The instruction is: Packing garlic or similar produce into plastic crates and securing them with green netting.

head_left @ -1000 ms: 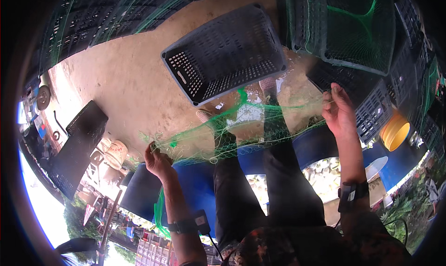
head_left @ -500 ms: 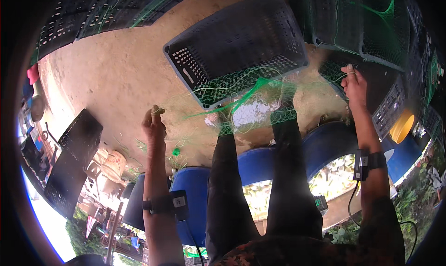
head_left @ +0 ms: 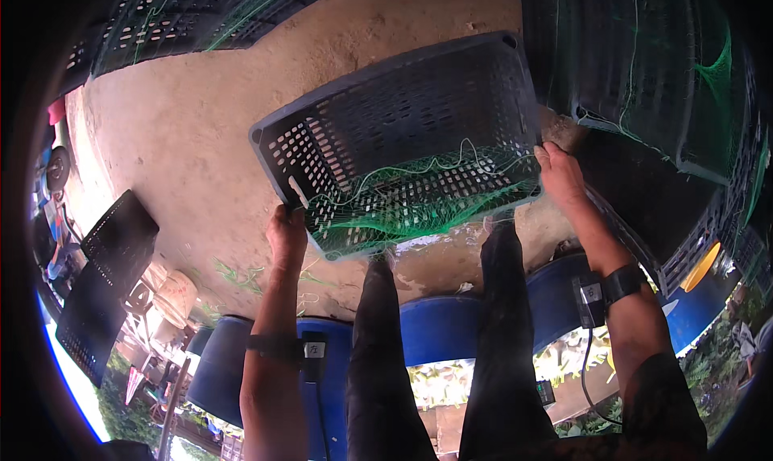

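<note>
A dark plastic crate (head_left: 403, 113) with slotted walls stands before me, its open side facing me. Green netting (head_left: 435, 211) with a pale cord along its edge stretches over the near part of the crate. At the crate's left rim, my left hand (head_left: 287, 235) is closed on the net's edge, fingers partly hidden. Over at the right rim, my right hand (head_left: 560, 173) pinches the other end of the net, thumb and fingers against the rim. Both hands touch or nearly touch the crate; the exact contact cannot be made out.
Net-covered dark crates (head_left: 636, 66) stand at the far right, more crates (head_left: 185, 14) at the far left. Blue tubs (head_left: 439, 328) line up by my legs, with pale cut pieces (head_left: 443, 382) behind them. A yellow container (head_left: 702, 266) sits at right.
Both hands have come down toward me and inward to the crate's side rims. The net, held loosely in the air before, now lies across the crate's near part.
</note>
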A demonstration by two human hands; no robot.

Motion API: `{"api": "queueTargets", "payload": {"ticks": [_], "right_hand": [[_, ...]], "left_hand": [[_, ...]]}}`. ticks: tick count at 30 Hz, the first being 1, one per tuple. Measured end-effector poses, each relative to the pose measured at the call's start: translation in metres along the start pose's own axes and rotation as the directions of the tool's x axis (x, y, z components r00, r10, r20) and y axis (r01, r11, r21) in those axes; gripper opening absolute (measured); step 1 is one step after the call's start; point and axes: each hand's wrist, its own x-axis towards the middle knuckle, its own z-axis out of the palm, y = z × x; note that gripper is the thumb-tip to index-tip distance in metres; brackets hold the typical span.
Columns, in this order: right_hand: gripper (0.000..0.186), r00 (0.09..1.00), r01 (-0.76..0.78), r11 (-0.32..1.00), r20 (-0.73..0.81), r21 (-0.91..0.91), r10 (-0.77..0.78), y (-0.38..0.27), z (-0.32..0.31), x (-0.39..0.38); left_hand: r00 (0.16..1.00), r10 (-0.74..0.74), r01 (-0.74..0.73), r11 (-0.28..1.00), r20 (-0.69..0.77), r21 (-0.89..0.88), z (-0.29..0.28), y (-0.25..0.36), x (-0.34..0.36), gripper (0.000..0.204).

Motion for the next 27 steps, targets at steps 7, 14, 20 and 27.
{"api": "queueTargets", "payload": {"ticks": [7, 14, 20, 27], "right_hand": [[0.017, 0.618, -0.573, 0.475, 0.733, 0.668, -0.285, 0.026, -0.057, 0.008], [0.02, 0.73, -0.457, -0.252, 0.197, 0.853, -0.655, 0.012, -0.094, 0.043], [0.039, 0.974, -0.209, 0.576, 0.118, 0.79, 0.192, -0.048, -0.057, 0.074], [0.043, 0.925, 0.076, 0.915, -0.371, 0.396, 0.084, -0.066, -0.042, 0.156]], "left_hand": [[0.863, -0.395, 0.423, 0.222, 0.315, -0.879, -0.104, -0.08, -0.002, 0.012], [0.962, 0.0, 0.238, 0.48, 0.272, -0.844, -0.19, -0.068, 0.057, 0.007], [0.959, -0.143, 0.252, 0.827, 0.245, -0.503, -0.198, -0.021, 0.08, 0.02], [0.971, -0.238, 0.2, 0.835, -0.008, -0.512, -0.127, 0.002, 0.149, 0.028]]}}
